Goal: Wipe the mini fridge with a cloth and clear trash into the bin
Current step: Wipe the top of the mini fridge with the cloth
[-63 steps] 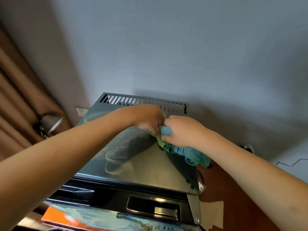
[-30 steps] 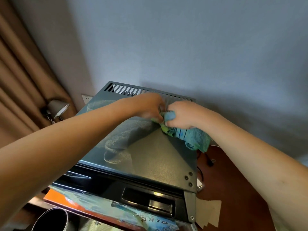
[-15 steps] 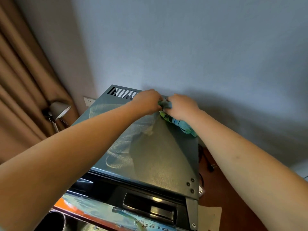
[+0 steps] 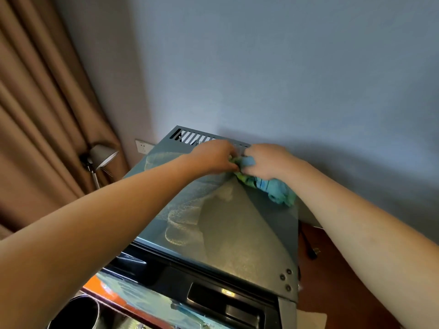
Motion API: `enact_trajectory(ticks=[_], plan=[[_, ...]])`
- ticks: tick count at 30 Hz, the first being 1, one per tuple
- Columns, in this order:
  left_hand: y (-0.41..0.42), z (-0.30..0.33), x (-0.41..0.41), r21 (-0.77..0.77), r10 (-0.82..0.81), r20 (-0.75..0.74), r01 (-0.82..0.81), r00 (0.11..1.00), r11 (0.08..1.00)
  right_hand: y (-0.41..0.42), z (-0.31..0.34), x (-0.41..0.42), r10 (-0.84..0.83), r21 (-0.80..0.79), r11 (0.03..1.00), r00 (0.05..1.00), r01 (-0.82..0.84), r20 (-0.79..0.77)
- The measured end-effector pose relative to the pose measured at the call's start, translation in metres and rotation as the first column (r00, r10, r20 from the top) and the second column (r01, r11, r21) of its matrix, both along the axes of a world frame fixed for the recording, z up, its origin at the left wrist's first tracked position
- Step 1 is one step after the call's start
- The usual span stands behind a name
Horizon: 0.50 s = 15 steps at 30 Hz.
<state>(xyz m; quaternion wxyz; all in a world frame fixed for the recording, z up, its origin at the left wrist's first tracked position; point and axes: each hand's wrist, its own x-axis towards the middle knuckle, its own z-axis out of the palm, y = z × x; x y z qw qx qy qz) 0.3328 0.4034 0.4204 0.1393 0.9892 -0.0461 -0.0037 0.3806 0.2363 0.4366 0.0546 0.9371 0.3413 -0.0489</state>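
Observation:
The grey metal mini fridge (image 4: 237,233) fills the lower middle of the head view, its dusty top showing curved wipe marks and a slotted vent along the back edge. A bunched blue and green cloth (image 4: 268,186) rests on the back right of that top. My left hand (image 4: 213,157) and my right hand (image 4: 266,160) are side by side, both clenched on the cloth's upper end just in front of the vent. The rest of the cloth trails toward the right edge under my right wrist.
A brown curtain (image 4: 35,115) hangs at left beside a small lamp (image 4: 102,155) and a wall socket (image 4: 142,146). A dark round bin rim (image 4: 73,314) shows at bottom left next to an orange and blue packet (image 4: 133,302). Wooden surface (image 4: 332,281) and paper (image 4: 311,319) lie to the right.
Both hands pushed the cloth from the middle of the fridge top back toward the vent, then drew slightly forward and right. The view tilted a little.

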Motion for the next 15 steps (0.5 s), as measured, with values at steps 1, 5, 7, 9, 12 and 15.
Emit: enact_trajectory(ticks=[1, 5, 7, 9, 12, 15], plan=[[0.003, 0.001, 0.006, 0.009, 0.047, 0.012, -0.047, 0.999, 0.999, 0.005, -0.004, 0.005, -0.022, 0.055, 0.998, 0.999, 0.02, 0.037], [0.005, 0.006, 0.017, 0.002, 0.082, -0.009, -0.082, 0.997, 0.997, 0.014, -0.014, 0.011, -0.056, 0.141, 0.989, 0.997, 0.048, 0.055], [0.004, 0.007, 0.012, 0.004, 0.055, -0.027, -0.055, 0.998, 0.998, 0.01, -0.01, 0.006, -0.032, 0.12, 0.992, 0.999, 0.032, 0.001], [0.005, 0.006, 0.003, 0.005, 0.009, -0.051, -0.009, 0.999, 1.0, 0.007, -0.005, -0.002, 0.026, 0.048, 0.999, 0.998, -0.024, -0.053], [0.011, -0.001, -0.009, 0.007, -0.064, -0.053, 0.064, 0.997, 0.998, 0.008, 0.003, -0.016, 0.083, -0.058, 0.994, 0.993, -0.088, -0.086], [0.011, -0.004, -0.007, 0.053, -0.059, -0.016, 0.059, 0.998, 0.997, 0.02, 0.011, -0.011, 0.072, -0.143, 0.986, 0.993, -0.085, -0.09]])
